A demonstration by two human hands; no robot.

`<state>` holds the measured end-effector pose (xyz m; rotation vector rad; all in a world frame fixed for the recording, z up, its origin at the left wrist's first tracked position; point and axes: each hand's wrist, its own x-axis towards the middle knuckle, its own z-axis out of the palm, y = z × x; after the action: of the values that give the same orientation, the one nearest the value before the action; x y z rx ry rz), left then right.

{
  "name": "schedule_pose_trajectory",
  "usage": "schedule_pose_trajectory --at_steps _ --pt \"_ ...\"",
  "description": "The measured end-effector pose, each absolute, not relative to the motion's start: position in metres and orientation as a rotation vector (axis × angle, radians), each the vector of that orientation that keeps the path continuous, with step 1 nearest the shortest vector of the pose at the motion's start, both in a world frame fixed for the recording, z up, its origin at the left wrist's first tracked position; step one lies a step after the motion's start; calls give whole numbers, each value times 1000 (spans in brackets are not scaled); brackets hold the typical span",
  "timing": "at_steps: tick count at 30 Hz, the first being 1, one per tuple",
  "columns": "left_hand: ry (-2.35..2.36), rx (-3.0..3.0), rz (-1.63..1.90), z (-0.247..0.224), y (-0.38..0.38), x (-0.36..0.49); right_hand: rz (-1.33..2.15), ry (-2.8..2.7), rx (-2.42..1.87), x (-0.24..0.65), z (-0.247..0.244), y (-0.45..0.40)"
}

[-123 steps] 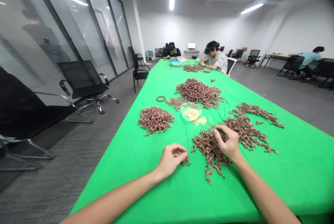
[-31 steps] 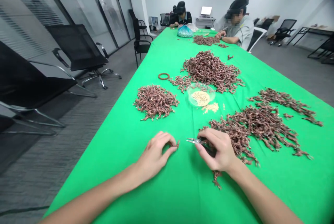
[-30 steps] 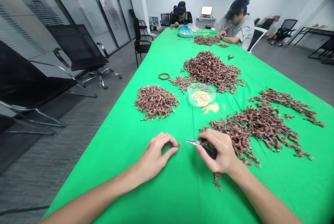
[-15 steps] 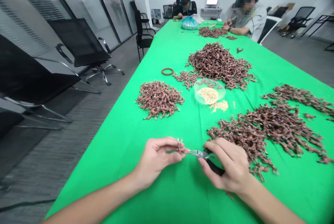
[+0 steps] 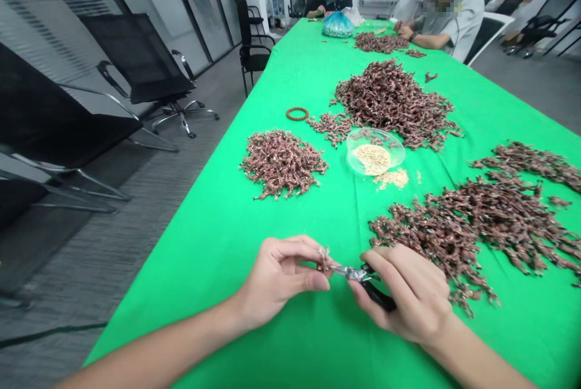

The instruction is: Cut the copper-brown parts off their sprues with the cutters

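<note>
Between thumb and fingers, my left hand (image 5: 285,280) pinches a small brown figurine (image 5: 324,261) that looks like an animal with thin pale legs. My right hand (image 5: 403,292) is wrapped round the black handles of small pliers (image 5: 358,274). The metal jaws point left and meet the figurine at my left fingertips; whether they grip it is too small to tell. Beyond my left hand lies a heap of similar brown figurines (image 5: 284,163). A wider spread of figurines (image 5: 431,235) lies just past my right hand.
A clear plastic bowl (image 5: 376,152) holds pale small bits, with some spilled beside it. Behind it rises a large figurine pile (image 5: 394,101). A brown beaded ring (image 5: 297,114) lies left of that. Two people sit at the far end near a blue bag (image 5: 337,26). Chairs (image 5: 136,62) stand at left.
The view has shifted slightly. The plier jaws have come nearer my left fingertips, and both hands keep their hold.
</note>
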<state>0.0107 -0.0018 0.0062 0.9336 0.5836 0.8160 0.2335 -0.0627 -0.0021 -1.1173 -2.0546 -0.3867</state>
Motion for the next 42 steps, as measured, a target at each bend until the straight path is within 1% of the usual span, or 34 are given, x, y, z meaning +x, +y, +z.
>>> schedule_pose_trajectory --at_steps 26,29,34,37,42 --pt "649 990 701 8 -4 9 -433 -2110 -1087 232 2 -66" --pt "668 1021 687 9 -3 8 -288 -2111 -1129 232 5 -66" --pt "675 1054 661 12 -1 8 187 -2031 -1214 225 11 -65" --pt "686 1060 657 12 -1 8 411 -1982 -1273 221 15 -65" --pt "701 1053 677 10 0 8 643 -1950 -1396 222 17 -65"
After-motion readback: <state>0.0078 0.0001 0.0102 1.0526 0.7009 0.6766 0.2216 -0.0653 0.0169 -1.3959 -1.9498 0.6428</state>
